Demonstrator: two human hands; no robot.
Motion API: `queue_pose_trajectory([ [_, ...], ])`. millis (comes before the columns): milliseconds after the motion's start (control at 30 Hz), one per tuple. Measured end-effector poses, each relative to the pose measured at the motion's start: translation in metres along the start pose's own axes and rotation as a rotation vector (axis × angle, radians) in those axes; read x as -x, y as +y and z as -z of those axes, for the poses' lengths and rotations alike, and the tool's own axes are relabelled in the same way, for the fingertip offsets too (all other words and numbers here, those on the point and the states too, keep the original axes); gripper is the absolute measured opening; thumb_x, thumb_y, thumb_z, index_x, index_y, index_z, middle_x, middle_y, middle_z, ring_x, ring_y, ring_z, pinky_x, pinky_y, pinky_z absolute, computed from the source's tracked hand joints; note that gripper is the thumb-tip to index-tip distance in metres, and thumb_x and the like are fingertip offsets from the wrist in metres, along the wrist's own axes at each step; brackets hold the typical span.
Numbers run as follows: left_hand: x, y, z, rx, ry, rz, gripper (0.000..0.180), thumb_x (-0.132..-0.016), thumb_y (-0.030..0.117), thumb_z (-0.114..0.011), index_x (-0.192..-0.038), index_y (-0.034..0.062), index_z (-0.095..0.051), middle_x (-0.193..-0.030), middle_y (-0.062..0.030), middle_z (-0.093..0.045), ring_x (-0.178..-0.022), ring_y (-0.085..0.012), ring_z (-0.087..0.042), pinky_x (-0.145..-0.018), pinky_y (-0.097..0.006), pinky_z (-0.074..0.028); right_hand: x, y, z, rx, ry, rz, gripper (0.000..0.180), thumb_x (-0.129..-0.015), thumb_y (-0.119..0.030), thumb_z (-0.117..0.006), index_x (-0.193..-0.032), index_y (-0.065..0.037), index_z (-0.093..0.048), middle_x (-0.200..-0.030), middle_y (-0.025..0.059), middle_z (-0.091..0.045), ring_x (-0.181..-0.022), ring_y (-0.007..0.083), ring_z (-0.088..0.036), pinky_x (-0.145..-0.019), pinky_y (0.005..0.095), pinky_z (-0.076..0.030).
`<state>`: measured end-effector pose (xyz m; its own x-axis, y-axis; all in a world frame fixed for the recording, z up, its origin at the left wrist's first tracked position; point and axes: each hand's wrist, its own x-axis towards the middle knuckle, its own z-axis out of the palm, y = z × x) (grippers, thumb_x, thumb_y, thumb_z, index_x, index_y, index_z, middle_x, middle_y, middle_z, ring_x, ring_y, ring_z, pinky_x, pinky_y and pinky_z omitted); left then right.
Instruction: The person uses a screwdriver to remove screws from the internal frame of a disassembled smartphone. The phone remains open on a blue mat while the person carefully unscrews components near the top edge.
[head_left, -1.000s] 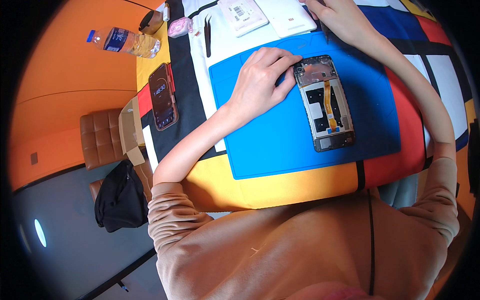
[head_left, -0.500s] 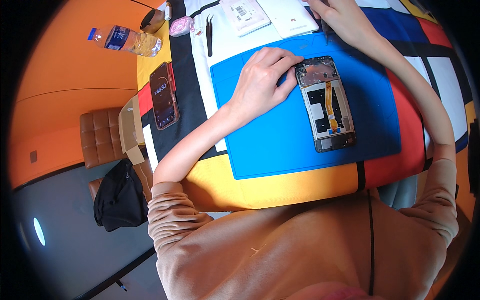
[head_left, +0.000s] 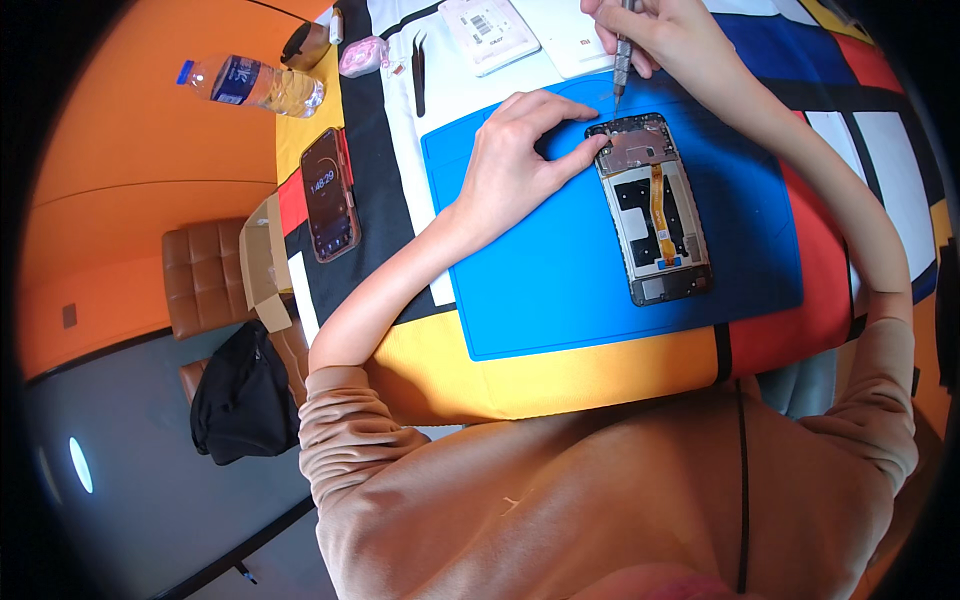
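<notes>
An opened smartphone with its back off lies on a blue work mat, its inner plates and an orange ribbon cable exposed. My left hand rests beside the phone's upper left corner. Its thumb touches the phone there, while the index finger stretches out above the corner, apart from the thumb. Between the fingers of my right hand is a slim grey precision screwdriver, held like a pen. The thin tip points down near the phone's far edge; whether it touches anything cannot be made out.
Black tweezers, a pink-and-white case and a white box lie beyond the mat. To the left are a lit phone and a water bottle. A chair holding an open carton stands past the table.
My right hand has come left, bringing the screwdriver upright with its tip near the phone's far edge. My left index finger has lifted off the corner, and the thumb now touches it.
</notes>
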<state>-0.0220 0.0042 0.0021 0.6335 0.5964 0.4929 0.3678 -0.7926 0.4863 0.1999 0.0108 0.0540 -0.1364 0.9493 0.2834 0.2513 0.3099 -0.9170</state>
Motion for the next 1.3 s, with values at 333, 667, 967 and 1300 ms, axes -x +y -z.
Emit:
queue_pose_trajectory([
  [333,0.001,0.0,-0.001,-0.047,0.019,-0.068,0.017,-0.085,0.018,-0.083,-0.094,0.0047,-0.081,-0.089,-0.0091,-0.076,-0.081,-0.0212,-0.071,-0.079,-0.033,-0.056,0.007,0.002,-0.011,-0.054,-0.049,0.016,0.007,-0.099,-0.004,-0.055,-0.101,0.0,-0.061,-0.074,0.0001,-0.058,-0.053,0.0055,-0.054,-0.049,0.0211,-0.043],
  [667,0.004,0.0,-0.004,-0.133,0.066,-0.144,0.01,-0.085,0.016,-0.082,-0.088,0.0057,-0.08,-0.087,-0.0062,-0.076,-0.078,-0.0192,-0.069,-0.073,-0.031,-0.052,0.014,0.0,-0.017,-0.047,-0.037,-0.006,0.008,-0.099,-0.005,-0.054,-0.103,-0.003,-0.061,-0.075,-0.0007,-0.056,-0.058,0.0059,-0.053,-0.054,0.0223,-0.042],
  [967,0.004,0.001,-0.003,-0.106,0.099,-0.145,0.011,-0.085,0.017,-0.082,-0.086,0.0063,-0.08,-0.081,-0.0047,-0.076,-0.071,-0.0184,-0.068,-0.07,-0.031,-0.051,0.015,-0.004,-0.019,-0.049,-0.009,0.017,0.009,-0.099,-0.007,-0.054,-0.103,-0.003,-0.061,-0.075,-0.0003,-0.057,-0.059,0.0058,-0.055,-0.056,0.0219,-0.044],
  [1300,0.003,0.0,-0.001,0.084,0.114,0.103,0.016,-0.086,0.019,-0.083,-0.085,0.0033,-0.08,-0.079,-0.0083,-0.075,-0.063,-0.0152,-0.068,-0.059,-0.026,-0.052,0.023,0.011,-0.026,0.078,0.121,0.332,0.016,-0.097,-0.007,-0.061,-0.111,-0.002,-0.055,-0.085,0.0025,-0.06,-0.074,0.0078,-0.061,-0.066,0.0225,-0.048],
])
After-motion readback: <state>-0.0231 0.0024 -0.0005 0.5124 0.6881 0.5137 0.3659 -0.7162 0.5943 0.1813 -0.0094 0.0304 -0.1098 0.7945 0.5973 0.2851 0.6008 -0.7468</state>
